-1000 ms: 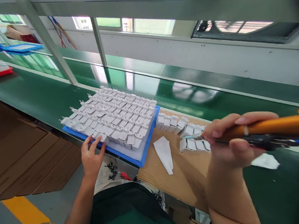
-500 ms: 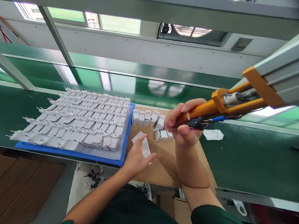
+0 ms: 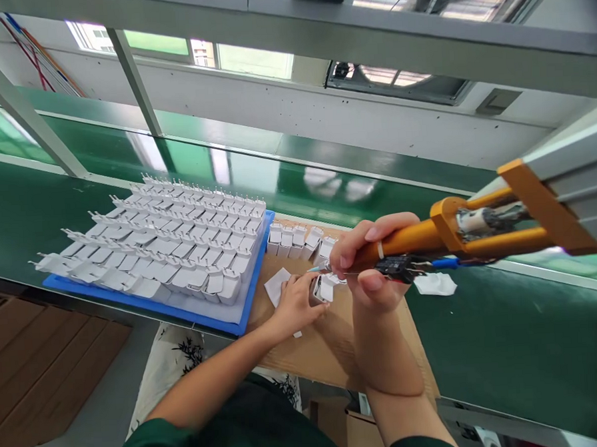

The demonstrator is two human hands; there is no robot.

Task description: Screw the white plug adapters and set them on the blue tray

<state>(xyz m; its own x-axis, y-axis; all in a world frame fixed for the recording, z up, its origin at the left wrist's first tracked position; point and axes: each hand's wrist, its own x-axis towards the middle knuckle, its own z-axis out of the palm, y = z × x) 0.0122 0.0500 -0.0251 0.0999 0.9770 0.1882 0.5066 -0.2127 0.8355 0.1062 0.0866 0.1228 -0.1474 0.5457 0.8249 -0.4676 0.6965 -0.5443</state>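
My right hand [image 3: 375, 263] is wrapped around an orange pen-shaped tool [image 3: 404, 241] with a fine pale-blue tip, a black switch and blue wires. The tip points left, just above my left hand [image 3: 300, 302]. My left hand has its thumb and fingers around a small white open plastic housing [image 3: 324, 289] on the cardboard; part of the housing is hidden. Beneath that hand lies a white paper sheet [image 3: 276, 286]. More white housings [image 3: 292, 239] stand in a row just behind, partly covered by my right hand.
To the left, a blue tray [image 3: 254, 289] carries many rows of white housings with thin pins. A cardboard sheet [image 3: 345, 354] covers the green bench [image 3: 524, 332]. A crumpled white piece [image 3: 436, 283] lies right. The tool joins a large grey arm [image 3: 576, 175].
My left hand has moved right, from open over the paper to closing around a white housing. My right hand keeps hold of the orange tool. The camera view has shifted slightly.
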